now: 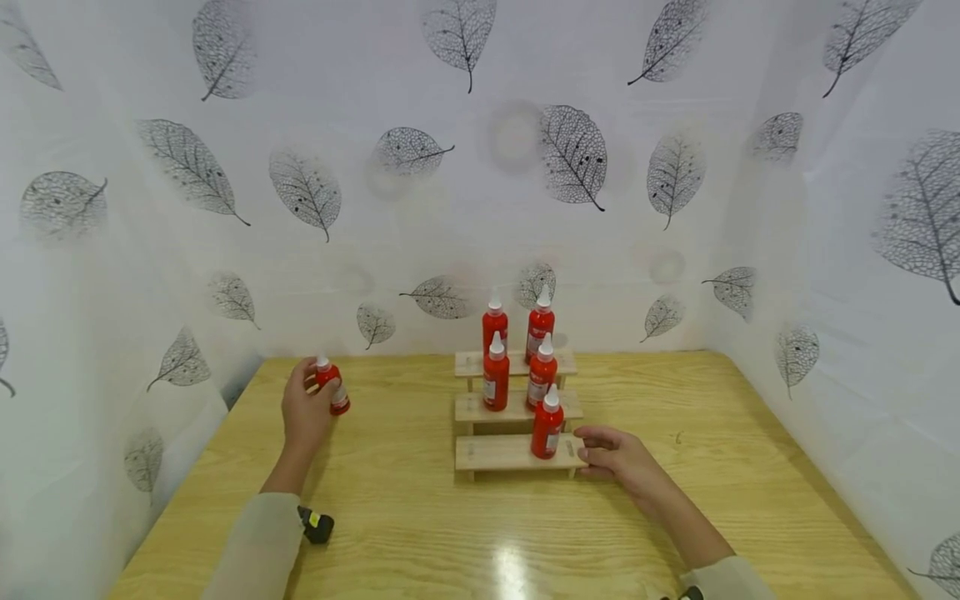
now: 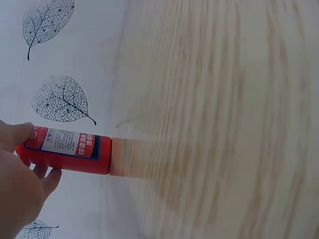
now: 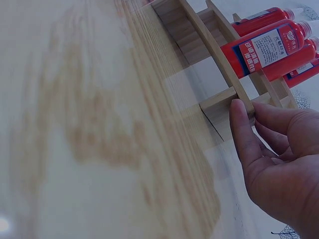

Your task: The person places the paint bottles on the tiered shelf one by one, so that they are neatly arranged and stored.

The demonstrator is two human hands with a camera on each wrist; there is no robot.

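My left hand [image 1: 303,417] grips a red bottle [image 1: 341,400] with a white nozzle cap at the left of the table. In the left wrist view the bottle [image 2: 67,149] has its base right at the tabletop, thumb and fingers round its upper part. A three-step wooden rack [image 1: 491,452] stands near the middle. The right hand [image 1: 626,467] pinches the right end of its lowest step between thumb and fingers, as the right wrist view shows. One red bottle [image 1: 547,432] stands upright on that step, towards its right end. Two bottles stand on each step above.
The wood-grain table [image 1: 397,517] reaches back to a white leaf-print sheet [image 1: 360,208] that also hangs along both sides. Bare tabletop lies between the left hand and the rack. A small black device [image 1: 317,527] sits at the left wrist.
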